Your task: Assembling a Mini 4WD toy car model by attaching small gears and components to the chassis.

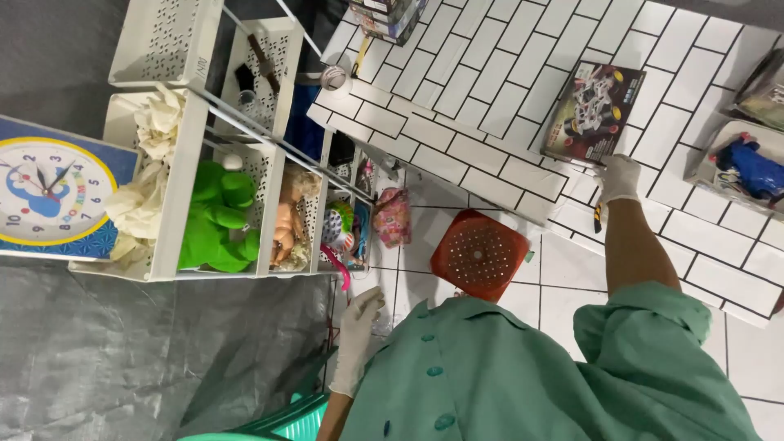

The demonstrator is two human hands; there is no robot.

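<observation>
My right hand (617,177), in a white glove, grips the lower corner of a flat toy box (592,112) with a toy vehicle pictured on it. The box lies against a white tiled surface (490,90). A small yellow and black object (596,219) sticks out just below that hand; what it is I cannot tell. My left hand (356,336), also gloved, hangs by my green shirt with loose fingers and nothing in it. It is near the lower end of a white perforated shelf rack (184,171).
The rack holds a green plush toy (216,219), a doll (287,222), crumpled cloths (151,175) and small toys. A boxed clock (51,192) leans at its left. An orange plastic stool (479,253), a pink pouch (393,216), a packaged blue toy (747,167), grey tarp (122,359) and a green basket (294,420) surround me.
</observation>
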